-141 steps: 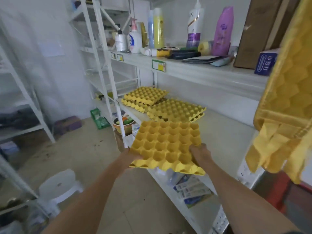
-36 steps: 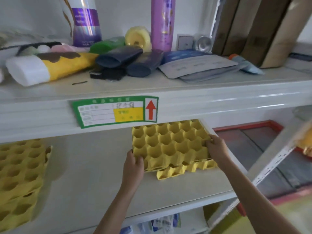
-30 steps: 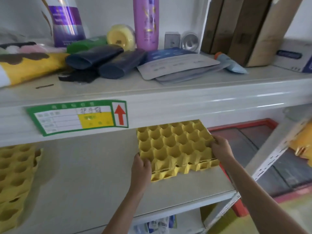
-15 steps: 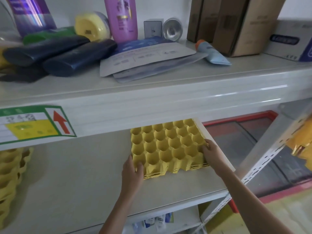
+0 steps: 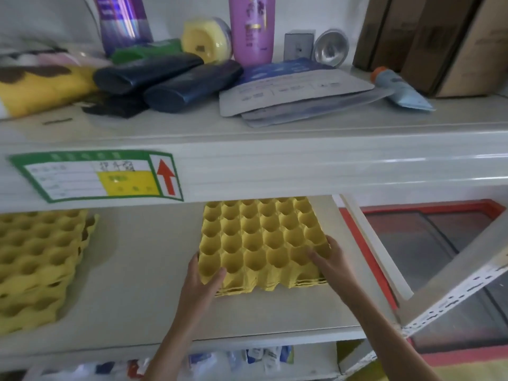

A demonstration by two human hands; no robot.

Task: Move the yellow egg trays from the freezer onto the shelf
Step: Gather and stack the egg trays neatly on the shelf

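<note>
A small stack of yellow egg trays (image 5: 261,237) lies flat on the white middle shelf (image 5: 143,273), near its right end. My left hand (image 5: 203,279) grips the stack's front left corner, thumb in a cup. My right hand (image 5: 330,259) rests on the front right corner, fingers over the top tray. Another stack of yellow egg trays (image 5: 38,265) sits at the shelf's left. The freezer (image 5: 439,243), red-rimmed with a glass lid, shows to the right behind the shelf post.
The upper shelf (image 5: 275,149) carries bottles, tubes, flat packets (image 5: 297,89) and brown boxes (image 5: 428,42), with a green label (image 5: 96,177) on its front edge. A perforated diagonal brace (image 5: 450,287) crosses at the right. Small packets lie on the lower shelf.
I carried the tray to the shelf and set it on another tray there. Over the last second the stack was squared up, edges now aligned. My right hand shifted onto the top.
</note>
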